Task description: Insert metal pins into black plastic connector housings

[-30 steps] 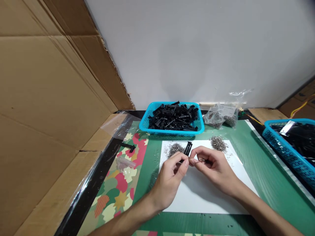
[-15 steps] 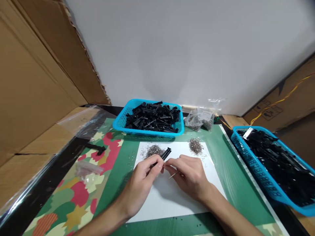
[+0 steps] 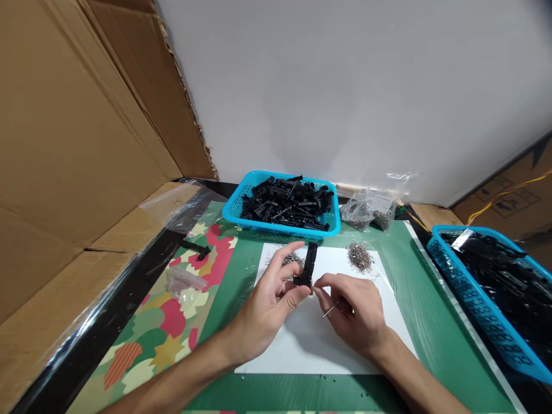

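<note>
My left hand (image 3: 267, 313) grips a long black plastic part (image 3: 310, 261) near its lower end, between thumb and fingers. The part stands nearly upright, and the upper fingers are partly spread behind it. My right hand (image 3: 356, 310) is closed, thumb and forefinger pinched against the part's lower end; whatever tiny piece may be there is too small to name. A thin metal rod (image 3: 330, 309) sticks out from the curled fingers of that hand. Beneath both hands lies a white sheet (image 3: 310, 351). Behind my left fingers is a partly hidden pile of tiny metal pieces (image 3: 294, 261).
Another pile of tiny metal pieces (image 3: 360, 257) lies on the sheet's far right. A blue basket (image 3: 282, 230) of black parts stands behind, beside clear bags (image 3: 364, 213). A second blue basket (image 3: 478, 313) is at right. A black part (image 3: 196, 248) and plastic bag (image 3: 185, 282) lie left.
The black part has turned from slanting to nearly upright, and my left fingers have opened out around it. My right hand stays pinched at its lower end. The view has swung slightly left.
</note>
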Tool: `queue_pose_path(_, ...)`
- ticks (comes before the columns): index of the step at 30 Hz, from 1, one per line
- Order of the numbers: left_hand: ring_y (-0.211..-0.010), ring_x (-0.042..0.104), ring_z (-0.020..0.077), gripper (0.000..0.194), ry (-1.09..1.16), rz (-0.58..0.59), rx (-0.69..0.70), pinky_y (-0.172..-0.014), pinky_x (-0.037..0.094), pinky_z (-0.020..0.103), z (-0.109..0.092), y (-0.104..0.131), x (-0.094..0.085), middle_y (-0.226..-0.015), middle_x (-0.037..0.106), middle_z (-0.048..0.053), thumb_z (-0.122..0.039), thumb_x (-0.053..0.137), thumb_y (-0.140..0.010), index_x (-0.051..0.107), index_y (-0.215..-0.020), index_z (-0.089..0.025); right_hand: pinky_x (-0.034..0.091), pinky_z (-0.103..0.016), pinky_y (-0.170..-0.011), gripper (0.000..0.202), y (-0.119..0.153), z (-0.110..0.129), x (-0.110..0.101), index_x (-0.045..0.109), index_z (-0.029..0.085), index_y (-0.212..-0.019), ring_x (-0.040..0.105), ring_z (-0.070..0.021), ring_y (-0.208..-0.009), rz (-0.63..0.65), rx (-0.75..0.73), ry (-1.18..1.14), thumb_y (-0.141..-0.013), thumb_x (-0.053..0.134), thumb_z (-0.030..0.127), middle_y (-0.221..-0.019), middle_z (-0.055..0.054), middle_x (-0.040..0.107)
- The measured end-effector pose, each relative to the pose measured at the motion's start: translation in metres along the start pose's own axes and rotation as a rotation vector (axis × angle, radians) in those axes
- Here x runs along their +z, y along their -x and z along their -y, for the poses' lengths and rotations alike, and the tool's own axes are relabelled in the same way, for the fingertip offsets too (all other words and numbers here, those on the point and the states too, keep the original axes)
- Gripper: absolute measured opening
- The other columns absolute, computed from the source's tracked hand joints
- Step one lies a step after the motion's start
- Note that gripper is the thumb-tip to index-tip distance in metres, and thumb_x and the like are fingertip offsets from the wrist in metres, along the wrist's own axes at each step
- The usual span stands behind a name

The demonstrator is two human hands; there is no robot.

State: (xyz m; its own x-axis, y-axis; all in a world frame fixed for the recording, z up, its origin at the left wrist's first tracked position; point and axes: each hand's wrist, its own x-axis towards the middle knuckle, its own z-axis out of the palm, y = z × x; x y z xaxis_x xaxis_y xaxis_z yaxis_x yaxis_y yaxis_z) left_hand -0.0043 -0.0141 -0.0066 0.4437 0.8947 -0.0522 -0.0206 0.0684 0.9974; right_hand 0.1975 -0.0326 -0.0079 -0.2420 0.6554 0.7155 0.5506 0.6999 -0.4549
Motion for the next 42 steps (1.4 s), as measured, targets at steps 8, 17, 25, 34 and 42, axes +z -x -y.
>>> queue_pose_path(8,-0.108,0.069,0.0231,0.043,-0.158,-0.013,0.162,-0.094,0.057,0.033,0.002,-0.002,-0.001,-0.128,0.071,0.008,-0.039,0.069,-0.102,0.063,-0.142,-0.028,0.037,-0.025,-0.050,0.011,0.003,-0.002,-0.001,0.063,0.020,-0.099,0.052,-0.0114,-0.048,0.052,-0.041,0.063,-0.105,0.055,0.015,-0.063,0.002,0.062)
queue_pose_path(17,-0.094,0.066,0.0198,0.041,-0.132,0.048,0.134,-0.083,0.054,0.030,0.000,0.000,0.001,-0.116,0.070,0.006,-0.042,0.063,-0.105,0.060,-0.144,-0.030,0.039,-0.025,-0.052,0.013,0.004,-0.004,0.000,0.063,0.021,-0.100,0.055,-0.0121,-0.052,0.051,-0.046,0.048,-0.105,0.054,0.013,-0.066,0.000,0.066)
queue_pose_path(25,-0.067,0.040,0.0135,0.046,-0.012,0.138,-0.009,-0.059,0.033,0.025,-0.004,0.004,0.000,-0.075,0.043,-0.003,-0.048,0.058,-0.107,0.055,-0.149,-0.030,0.039,-0.025,-0.054,0.015,0.005,-0.007,0.001,0.064,0.020,-0.103,0.057,-0.0119,-0.053,0.072,-0.043,0.017,-0.102,0.055,0.007,-0.069,0.000,0.069)
queue_pose_path(34,-0.058,0.024,0.0085,0.056,0.248,0.176,-0.128,-0.051,0.018,0.024,-0.003,-0.001,0.009,-0.080,0.046,-0.002,-0.060,0.060,-0.102,0.061,-0.141,-0.020,0.033,-0.022,-0.046,0.012,0.002,-0.007,-0.001,0.067,0.017,-0.106,0.043,-0.0083,-0.043,0.022,0.025,-0.037,-0.106,0.062,0.028,-0.054,0.008,0.052)
queue_pose_path(42,-0.060,0.032,0.0089,0.054,0.159,0.167,-0.066,-0.054,0.025,0.024,-0.003,-0.003,0.006,-0.084,0.050,0.001,-0.058,0.049,-0.108,0.069,-0.134,-0.015,0.038,-0.021,-0.046,0.010,-0.001,-0.010,-0.006,0.069,0.017,-0.107,0.051,-0.0082,-0.045,0.012,0.007,-0.066,-0.102,0.063,0.012,-0.062,0.004,0.066)
